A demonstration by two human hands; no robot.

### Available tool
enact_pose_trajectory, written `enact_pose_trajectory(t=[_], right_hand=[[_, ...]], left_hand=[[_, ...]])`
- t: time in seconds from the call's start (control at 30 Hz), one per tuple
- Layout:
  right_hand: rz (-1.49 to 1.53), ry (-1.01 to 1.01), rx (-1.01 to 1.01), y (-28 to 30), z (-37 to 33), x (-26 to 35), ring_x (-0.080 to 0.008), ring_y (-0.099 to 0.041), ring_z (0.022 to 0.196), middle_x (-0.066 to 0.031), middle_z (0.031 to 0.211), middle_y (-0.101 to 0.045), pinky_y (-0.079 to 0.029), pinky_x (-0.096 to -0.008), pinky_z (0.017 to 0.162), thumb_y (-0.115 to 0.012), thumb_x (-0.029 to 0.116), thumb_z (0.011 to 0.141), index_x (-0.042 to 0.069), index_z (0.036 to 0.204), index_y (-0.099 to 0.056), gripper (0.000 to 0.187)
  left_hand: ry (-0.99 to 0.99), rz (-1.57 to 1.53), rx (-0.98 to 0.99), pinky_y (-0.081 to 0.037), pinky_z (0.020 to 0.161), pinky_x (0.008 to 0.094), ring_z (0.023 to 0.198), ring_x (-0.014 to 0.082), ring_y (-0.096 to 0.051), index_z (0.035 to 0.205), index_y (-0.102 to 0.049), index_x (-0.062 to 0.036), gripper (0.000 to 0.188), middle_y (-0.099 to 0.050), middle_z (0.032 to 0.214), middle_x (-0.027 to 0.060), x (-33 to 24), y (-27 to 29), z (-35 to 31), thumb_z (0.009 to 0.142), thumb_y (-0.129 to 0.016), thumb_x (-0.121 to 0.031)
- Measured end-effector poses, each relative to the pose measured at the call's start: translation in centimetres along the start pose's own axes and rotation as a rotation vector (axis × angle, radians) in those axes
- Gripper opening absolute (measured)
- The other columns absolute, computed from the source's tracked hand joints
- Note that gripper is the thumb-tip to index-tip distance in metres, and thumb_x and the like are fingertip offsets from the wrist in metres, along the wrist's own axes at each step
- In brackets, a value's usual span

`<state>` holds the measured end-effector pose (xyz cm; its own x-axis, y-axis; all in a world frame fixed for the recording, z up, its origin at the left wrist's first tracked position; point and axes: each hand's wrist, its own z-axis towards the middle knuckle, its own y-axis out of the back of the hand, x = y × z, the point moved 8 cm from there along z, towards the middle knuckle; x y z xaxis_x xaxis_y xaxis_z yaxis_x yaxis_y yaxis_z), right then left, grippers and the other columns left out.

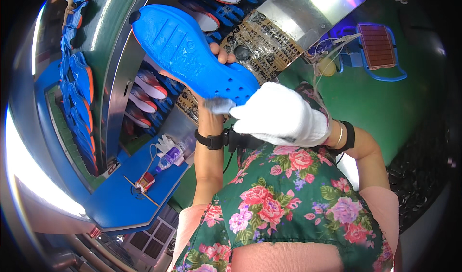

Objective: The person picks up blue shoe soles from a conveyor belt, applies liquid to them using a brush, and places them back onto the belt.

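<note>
A bright blue shoe sole [178, 46] is tilted up in front of me, its toe at the upper left and its holed heel toward me. Shiny wet streaks lie across its face. My bare left hand [222, 54] is closed around the sole's middle from behind, fingertips showing at the right edge and the palm mostly hidden. Over the heel, my right hand [281, 115] in a white glove is closed on a brush [220, 105]. Its dark bristles are at the heel's lower edge; the glove covers its handle.
A metal-edged rack holds shoe uppers [150, 85] and blue soles. More blue soles [82, 87] line a green belt at left. Brown printed cardboard [262, 43] lies beyond my hands. A purple-tinted bottle [171, 157] is on a blue table [120, 202]. A blue-framed chair [378, 46] stands right.
</note>
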<state>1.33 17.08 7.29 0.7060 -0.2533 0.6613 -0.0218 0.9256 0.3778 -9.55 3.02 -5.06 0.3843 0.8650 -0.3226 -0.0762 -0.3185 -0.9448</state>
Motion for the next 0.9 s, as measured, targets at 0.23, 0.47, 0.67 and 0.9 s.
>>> enact_pose_trajectory(t=[0.23,0.47,0.67,0.9], right_hand=[[-0.018,0.03,0.071,0.5,-0.2,-0.5,-0.0255,-0.071,0.09,-0.0075,0.113,-0.076,-0.056,-0.0389,0.078,-0.08,0.01,0.082,0.011,0.114,-0.077,0.031],[0.25,-0.119,0.026,1.3,0.3,-1.9,-0.0262,-0.072,0.082,-0.0053,0.1,-0.078,-0.057,-0.0382,0.073,-0.083,0.011,0.081,0.012,0.103,-0.079,0.022],[-0.035,0.025,0.141,-0.9,-1.7,-0.4,-0.0261,-0.07,0.084,-0.0094,0.102,-0.076,-0.056,-0.0395,0.076,-0.077,0.014,0.088,0.013,0.109,-0.078,0.022],[0.308,-0.035,0.125,0.8,-0.3,-2.5,-0.0259,-0.072,0.084,-0.0097,0.108,-0.078,-0.056,-0.0379,0.073,-0.082,0.007,0.081,0.009,0.106,-0.079,0.025]], left_hand=[[0.035,0.018,0.076,-0.054,0.087,0.0511,0.091,0.0316,-0.064,0.137,-0.052,0.001,0.126,-0.066,0.108,0.0181,-0.8,-1.5,1.0,0.07,-0.035,-0.104],[0.207,0.112,0.049,-0.055,0.082,0.0509,0.084,0.034,-0.065,0.141,-0.051,0.0012,0.132,-0.067,0.109,0.0217,-0.8,-1.1,1.6,0.067,-0.03,-0.107],[0.329,0.174,0.082,-0.055,0.081,0.0488,0.088,0.0354,-0.066,0.146,-0.049,0.0006,0.131,-0.066,0.112,0.0227,-0.4,-1.2,2.0,0.069,-0.032,-0.105],[0.484,0.301,0.121,-0.053,0.081,0.0497,0.084,0.0355,-0.066,0.152,-0.044,-0.001,0.132,-0.065,0.114,0.026,0.4,-0.8,2.2,0.072,-0.031,-0.105]])
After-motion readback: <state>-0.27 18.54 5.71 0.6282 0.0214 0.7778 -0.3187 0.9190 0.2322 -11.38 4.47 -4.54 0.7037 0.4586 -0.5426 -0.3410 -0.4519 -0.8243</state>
